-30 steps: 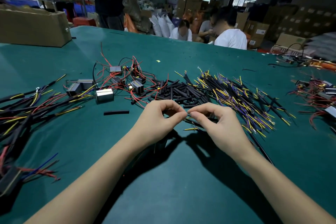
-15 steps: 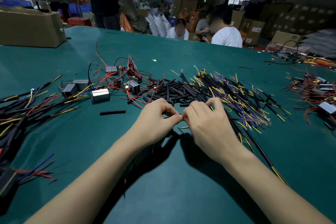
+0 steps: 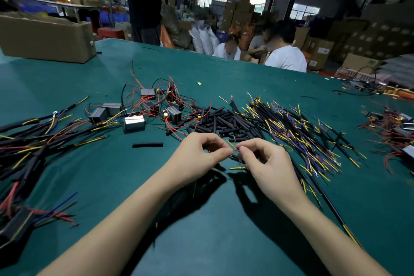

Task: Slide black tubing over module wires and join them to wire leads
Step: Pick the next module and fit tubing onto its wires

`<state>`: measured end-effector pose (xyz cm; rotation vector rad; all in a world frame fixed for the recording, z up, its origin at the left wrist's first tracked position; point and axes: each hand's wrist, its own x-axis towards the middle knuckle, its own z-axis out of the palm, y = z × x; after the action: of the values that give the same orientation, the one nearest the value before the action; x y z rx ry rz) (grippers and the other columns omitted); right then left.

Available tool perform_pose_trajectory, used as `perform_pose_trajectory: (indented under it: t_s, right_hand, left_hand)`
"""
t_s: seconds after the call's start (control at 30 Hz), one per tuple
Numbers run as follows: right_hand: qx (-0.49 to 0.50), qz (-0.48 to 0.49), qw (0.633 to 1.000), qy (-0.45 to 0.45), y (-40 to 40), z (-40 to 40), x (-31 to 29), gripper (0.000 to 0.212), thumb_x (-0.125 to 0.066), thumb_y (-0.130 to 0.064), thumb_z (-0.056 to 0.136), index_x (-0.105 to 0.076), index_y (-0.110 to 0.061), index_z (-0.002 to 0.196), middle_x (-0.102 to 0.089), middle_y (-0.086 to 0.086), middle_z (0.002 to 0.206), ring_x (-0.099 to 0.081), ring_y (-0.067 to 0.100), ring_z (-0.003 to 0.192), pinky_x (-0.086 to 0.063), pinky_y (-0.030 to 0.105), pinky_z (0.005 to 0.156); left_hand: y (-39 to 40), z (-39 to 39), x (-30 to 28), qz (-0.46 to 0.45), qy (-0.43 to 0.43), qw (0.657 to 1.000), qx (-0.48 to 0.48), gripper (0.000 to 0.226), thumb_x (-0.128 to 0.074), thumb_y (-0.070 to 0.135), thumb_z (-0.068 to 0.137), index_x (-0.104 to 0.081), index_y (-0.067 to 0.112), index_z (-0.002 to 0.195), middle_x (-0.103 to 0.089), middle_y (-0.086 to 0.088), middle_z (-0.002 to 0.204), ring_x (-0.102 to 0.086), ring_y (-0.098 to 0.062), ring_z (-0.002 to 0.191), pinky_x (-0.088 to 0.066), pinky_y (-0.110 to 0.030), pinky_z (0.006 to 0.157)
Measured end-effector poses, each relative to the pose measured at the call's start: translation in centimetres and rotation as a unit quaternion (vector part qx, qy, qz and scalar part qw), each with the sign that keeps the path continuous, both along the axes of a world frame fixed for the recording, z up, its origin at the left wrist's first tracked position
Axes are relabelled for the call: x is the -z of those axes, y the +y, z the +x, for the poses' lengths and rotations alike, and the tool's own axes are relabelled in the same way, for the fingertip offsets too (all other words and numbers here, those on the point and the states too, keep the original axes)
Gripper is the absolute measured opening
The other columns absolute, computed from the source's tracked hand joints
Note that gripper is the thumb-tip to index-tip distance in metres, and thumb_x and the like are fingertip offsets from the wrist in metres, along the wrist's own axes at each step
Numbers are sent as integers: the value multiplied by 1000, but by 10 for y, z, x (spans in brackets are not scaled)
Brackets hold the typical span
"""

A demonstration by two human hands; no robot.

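We've got our left hand (image 3: pixel 197 154) and right hand (image 3: pixel 266 163) both pinching thin wire ends (image 3: pixel 234 147) fingertip to fingertip, so one slip probably undoes the join.

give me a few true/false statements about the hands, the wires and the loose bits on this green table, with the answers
1. Both hands pinch thin wire ends between their fingertips, the left hand and right hand meeting over the table. True.
2. A single black tubing piece lies alone on the cloth, left of the left hand. True.
3. The pile of black tubing sits nearer the person than the hands. False: it lies beyond the hands.
4. The silver-topped module is held in the right hand. False: it rests on the table, left of the tubing pile.
5. The cardboard box stands at the table's far left. True.
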<state>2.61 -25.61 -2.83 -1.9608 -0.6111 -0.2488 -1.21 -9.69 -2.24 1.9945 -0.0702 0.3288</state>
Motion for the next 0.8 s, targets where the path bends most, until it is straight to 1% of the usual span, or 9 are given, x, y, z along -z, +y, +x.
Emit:
perform_pose_trajectory:
  t_s: [0.1, 0.2, 0.23, 0.3, 0.43, 0.57, 0.63, 0.7, 0.8]
  right_hand:
    - [-11, 15, 1000, 17, -1, 2, 2, 17, -63, -9, 88, -70, -21, 79, -70, -8, 71, -63, 9, 71, -49, 24, 71]
    - [-20, 27, 999, 22, -1, 2, 3, 14, -64, -9, 88, -70, -19, 80, -71, -5, 73, -64, 15, 73, -50, 29, 73]
    - [-24, 33, 999, 24, 0, 2, 4, 13, -65, -10, 88, -70, -19, 80, -71, -5, 73, -64, 14, 72, -50, 28, 72]
    - [-29, 44, 998, 27, 0, 2, 3, 12, -66, -12, 87, -70, -19, 78, -70, -5, 73, -62, 11, 71, -48, 23, 70]
    - [-34, 45, 998, 13, -1, 0, 2, 11, -68, -15, 86, -70, -19, 76, -69, -6, 72, -60, 9, 72, -46, 21, 70]
    - [-30, 18, 999, -36, -3, -1, 3, 12, -67, -13, 86, -66, -20, 76, -63, -10, 77, -57, 15, 78, -45, 33, 79]
    - [-34, 11, 997, -68, -3, -1, 2, 13, -67, -11, 87, -65, -19, 76, -62, -11, 79, -57, 16, 81, -45, 40, 83]
    - [-45, 21, 996, -78, -3, -1, 2, 14, -66, -8, 88, -65, -16, 77, -63, -8, 79, -58, 15, 81, -47, 41, 80]
    - [-45, 48, 996, -54, -1, -3, 5, 15, -64, -6, 89, -64, -18, 78, -66, -5, 76, -61, 12, 76, -48, 44, 68]
  left_hand:
    - [1, 2, 1, -11, -6, 1000, 8, 6, -72, 18, 84, -72, 13, 86, -72, 1, 82, -59, -4, 73, -44, -13, 71]
    - [0, 2, 0, -70, -4, 997, 15, 9, -69, 17, 86, -67, 17, 94, -72, -3, 89, -65, -11, 81, -49, -22, 80]
    - [0, 2, 0, -81, -4, 997, 15, 8, -66, 15, 87, -67, 18, 95, -73, -4, 90, -67, -15, 85, -50, -26, 84]
    - [0, 1, 0, -73, -9, 997, 8, 12, -62, 11, 89, -70, 19, 92, -74, -1, 89, -69, -15, 89, -51, -29, 89]
    - [1, 2, 1, -42, 3, 999, -11, 15, -63, 13, 89, -74, 23, 88, -75, 0, 88, -68, -25, 92, -51, -42, 90]
    - [1, 2, 2, -30, 13, 999, 10, 12, -64, 14, 89, -76, 16, 90, -75, 4, 85, -69, -10, 87, -52, -30, 89]
    - [1, 1, 2, -13, 16, 1000, 19, 10, -66, 16, 88, -76, 17, 89, -74, 7, 80, -67, -2, 80, -51, -17, 80]
    - [2, 0, 2, 10, 22, 999, 23, 5, -70, 20, 85, -76, 21, 83, -72, 13, 74, -62, 8, 71, -44, -7, 70]
    - [2, 1, 3, 33, 39, 999, 17, 6, -74, 26, 81, -76, 21, 82, -73, 7, 81, -64, 1, 76, -45, -11, 73]
